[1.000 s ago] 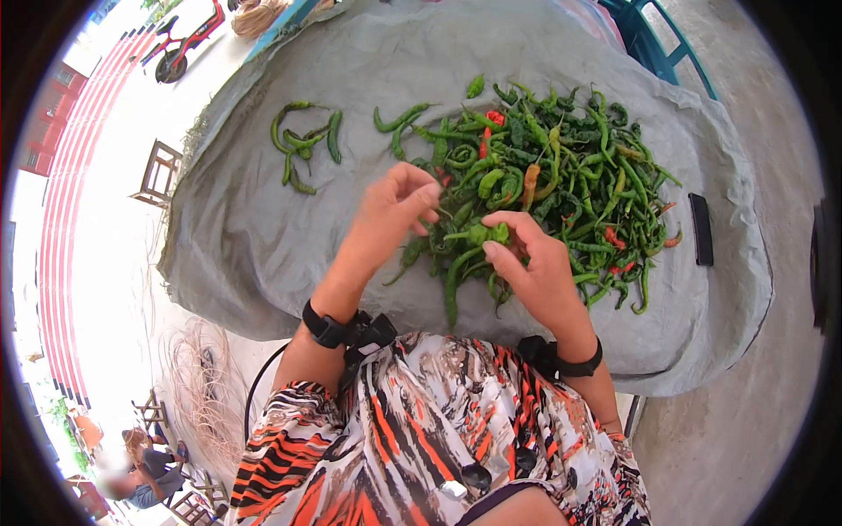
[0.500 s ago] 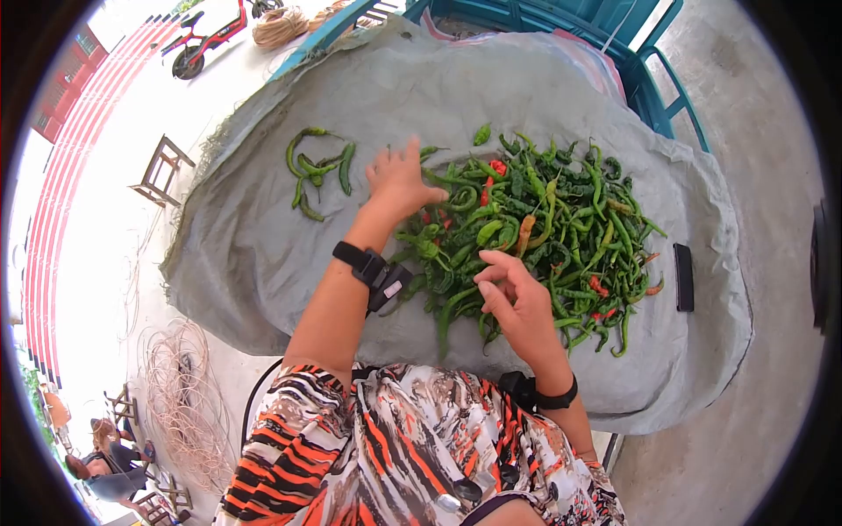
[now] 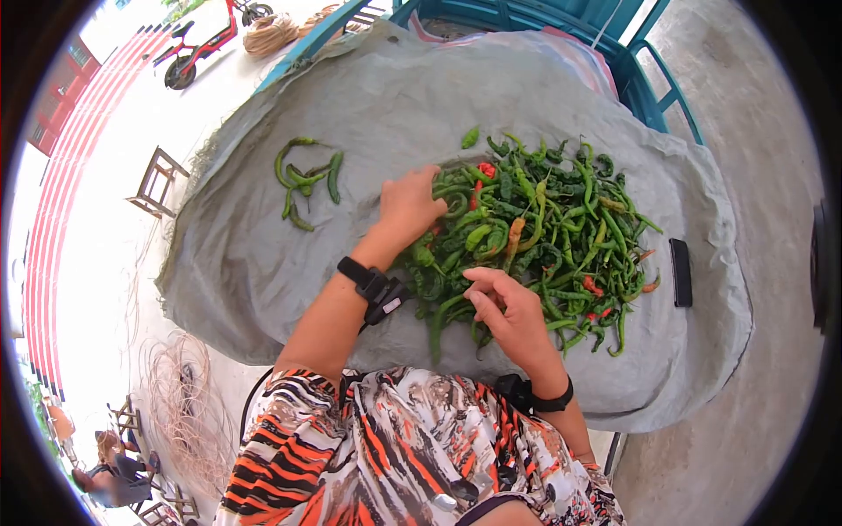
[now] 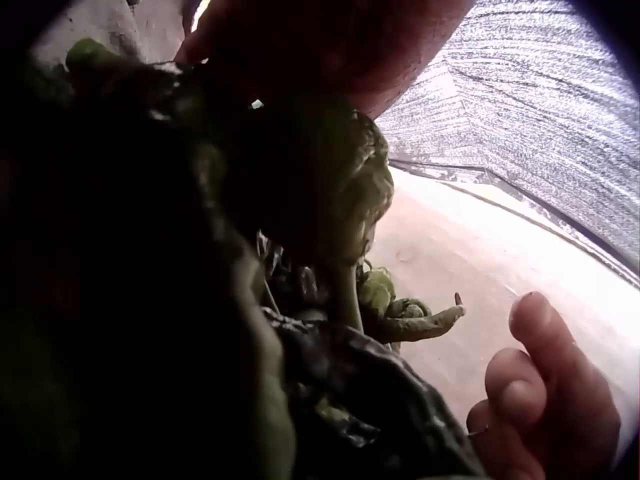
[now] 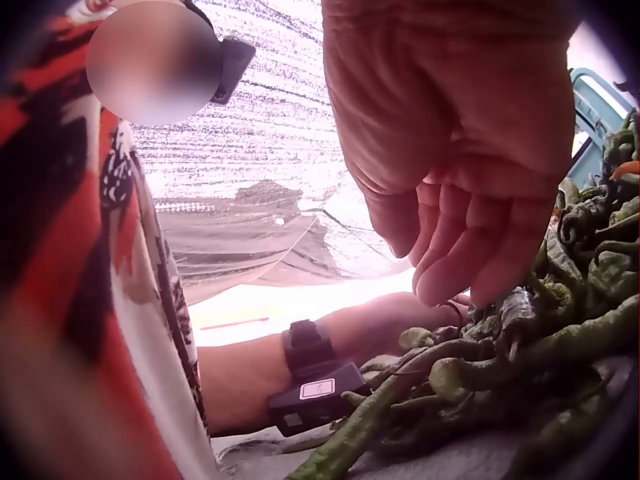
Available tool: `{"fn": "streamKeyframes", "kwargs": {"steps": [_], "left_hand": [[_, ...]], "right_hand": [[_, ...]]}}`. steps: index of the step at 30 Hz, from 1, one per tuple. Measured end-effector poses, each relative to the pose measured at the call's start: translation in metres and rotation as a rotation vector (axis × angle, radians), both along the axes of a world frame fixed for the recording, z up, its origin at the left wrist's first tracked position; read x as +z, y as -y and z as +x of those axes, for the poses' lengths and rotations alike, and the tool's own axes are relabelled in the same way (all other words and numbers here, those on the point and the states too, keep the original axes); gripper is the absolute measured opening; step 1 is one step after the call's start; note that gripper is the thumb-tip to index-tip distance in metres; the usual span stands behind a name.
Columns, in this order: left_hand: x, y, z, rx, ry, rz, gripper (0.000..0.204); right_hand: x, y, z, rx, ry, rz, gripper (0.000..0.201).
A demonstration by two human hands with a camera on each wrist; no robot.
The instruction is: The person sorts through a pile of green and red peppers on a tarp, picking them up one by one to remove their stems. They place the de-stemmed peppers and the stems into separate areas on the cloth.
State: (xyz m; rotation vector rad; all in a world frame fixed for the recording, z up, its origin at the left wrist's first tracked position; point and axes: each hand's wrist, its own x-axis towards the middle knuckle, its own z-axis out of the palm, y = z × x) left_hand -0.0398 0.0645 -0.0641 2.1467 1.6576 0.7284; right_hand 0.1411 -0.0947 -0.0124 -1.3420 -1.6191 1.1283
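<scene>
A large pile of curled green chili peppers [image 3: 570,232], with a few red and orange ones, lies on a grey sheet [image 3: 263,280]. My left hand [image 3: 410,209] is at the pile's left edge, back of the hand up. Its bent fingers reach among the peppers, and I cannot tell whether they grip any. Dark, close peppers [image 4: 365,190] fill much of the left wrist view. Just in front of the pile hovers my right hand [image 3: 510,317], fingers loosely curled with nothing in them; the right wrist view shows the fingers [image 5: 490,230] hanging beside peppers. Several green peppers [image 3: 294,193] lie apart at the left.
A lone green pepper [image 3: 471,137] lies behind the pile, and a black phone [image 3: 681,273] to its right. Teal cart rails [image 3: 662,96] rise at the back. A wooden stool [image 3: 160,182], a red scooter [image 3: 197,51] and a tangle of pale strips [image 3: 189,412] are on the left floor.
My right hand has let go of a light green pepper, now in the pile. My left hand reached away from me to outlying peppers, then moved back against the pile; those peppers no longer show there.
</scene>
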Motion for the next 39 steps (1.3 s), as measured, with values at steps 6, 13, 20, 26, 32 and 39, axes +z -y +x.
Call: {"fn": "streamKeyframes", "kwargs": {"steps": [6, 13, 20, 26, 32, 39], "left_hand": [[0.041, 0.034, -0.012, 0.029, 0.323, 0.032, 0.044], [0.066, 0.074, -0.01, -0.366, 0.257, 0.433, 0.038], [0.058, 0.087, 0.0, -0.518, 0.257, 0.353, 0.038], [0.05, 0.086, -0.004, -0.512, 0.215, 0.277, 0.035], [0.045, 0.088, 0.004, -0.476, 0.57, 0.152, 0.035], [0.049, 0.092, -0.001, -0.333, 1.192, -0.376, 0.021]], "right_hand": [[0.002, 0.0, 0.01, -0.069, -0.054, -0.034, 0.028], [0.014, -0.015, 0.01, -0.269, -0.324, 0.001, 0.042], [0.007, -0.024, 0.016, -0.307, -0.421, -0.079, 0.03], [0.004, -0.021, 0.018, -0.351, -0.242, 0.06, 0.025], [0.009, -0.025, 0.025, -0.473, -0.251, 0.098, 0.027], [0.009, -0.029, 0.022, -0.591, -0.47, 0.138, 0.029]]}}
